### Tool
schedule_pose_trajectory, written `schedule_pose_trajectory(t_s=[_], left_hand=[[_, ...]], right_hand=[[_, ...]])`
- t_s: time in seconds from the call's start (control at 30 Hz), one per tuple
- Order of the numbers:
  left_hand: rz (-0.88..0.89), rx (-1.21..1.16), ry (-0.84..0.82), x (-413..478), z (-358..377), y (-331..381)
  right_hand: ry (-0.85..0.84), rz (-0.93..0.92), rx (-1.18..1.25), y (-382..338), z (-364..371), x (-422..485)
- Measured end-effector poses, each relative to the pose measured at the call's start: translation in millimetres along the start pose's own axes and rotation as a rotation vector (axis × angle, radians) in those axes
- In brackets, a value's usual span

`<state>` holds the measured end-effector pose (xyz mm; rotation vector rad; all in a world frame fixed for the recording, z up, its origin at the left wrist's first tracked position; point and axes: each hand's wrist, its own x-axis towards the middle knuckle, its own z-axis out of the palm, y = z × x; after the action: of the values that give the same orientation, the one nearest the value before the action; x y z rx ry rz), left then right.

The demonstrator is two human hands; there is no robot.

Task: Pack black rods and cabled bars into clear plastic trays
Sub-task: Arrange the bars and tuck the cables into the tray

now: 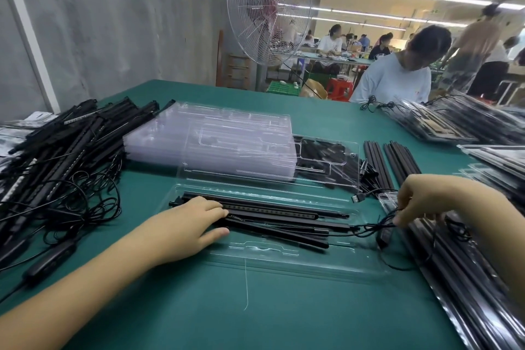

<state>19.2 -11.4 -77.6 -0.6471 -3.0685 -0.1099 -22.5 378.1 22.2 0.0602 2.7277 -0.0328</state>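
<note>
Pressing with straight fingers, the left hand lies on the cabled bars inside the clear plastic tray in the middle of the green tabletop; its grip is released. At 3 o'clock of this tray, the right hand has its grip pinched on the thin black cable. A stack of empty trays stands at 12 o'clock, a tangled pile of bars at 9 o'clock, and loose black rods at 2 o'clock.

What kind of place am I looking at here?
Most likely a factory packing line: stacked clear trays and piled cabled bars on a green table, with other workers at benches behind.
</note>
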Motion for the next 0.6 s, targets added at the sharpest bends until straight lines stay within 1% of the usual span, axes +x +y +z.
schedule_pose_trajectory(t_s=[0.13,0.2,0.33,0.5,0.57,0.6], left_hand=[[0.029,0.037,-0.041,1.5,-1.5,5.0],[0.026,0.046,-0.034,4.4,-0.4,8.3],[0.004,0.031,-0.033,7.9,1.1,13.4],[0.043,0.065,-0.002,5.3,0.3,13.7],[0.069,0.090,0.007,4.8,-0.2,13.6],[0.084,0.105,0.008,5.1,-0.3,13.8]], right_hand=[[0.041,-0.165,0.177,-0.1,-9.2,-10.4],[0.044,-0.231,0.165,-1.2,-14.5,-17.6],[0.132,-0.204,-0.086,-22.1,-17.8,-28.6],[0.332,-0.153,-0.400,-63.0,0.7,-30.1],[0.416,-0.173,-0.482,-76.0,11.8,-33.6],[0.447,-0.211,-0.485,-81.1,16.1,-34.9]])
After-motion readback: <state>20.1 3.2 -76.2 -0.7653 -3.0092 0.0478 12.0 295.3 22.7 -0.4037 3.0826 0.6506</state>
